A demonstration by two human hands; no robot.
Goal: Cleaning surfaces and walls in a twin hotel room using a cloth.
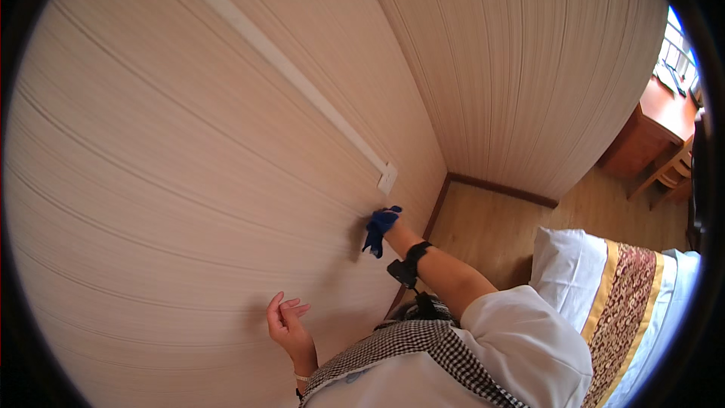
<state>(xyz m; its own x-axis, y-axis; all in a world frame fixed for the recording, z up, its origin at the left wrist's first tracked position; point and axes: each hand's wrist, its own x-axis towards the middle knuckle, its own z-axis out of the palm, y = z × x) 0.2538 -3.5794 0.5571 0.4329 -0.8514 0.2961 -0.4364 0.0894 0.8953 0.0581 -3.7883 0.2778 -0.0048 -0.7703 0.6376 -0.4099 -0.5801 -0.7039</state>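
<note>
My right hand (391,216) is stretched out to the wall and holds a dark blue cloth (380,230) against the striped wallpaper. The cloth covers most of the fingers and one end hangs down. Just above it a white wall socket (387,178) sits at the lower end of a white cable duct (283,68). My left hand (288,317) is raised near the wall at the lower middle, fingers loosely curled and apart, holding nothing.
A bed (566,272) with white linen and a patterned red and gold runner stands at the lower right. Brown skirting (498,188) edges the wooden floor (481,226) at the wall corner. A wooden desk (651,124) and a chair (668,173) stand at the far right.
</note>
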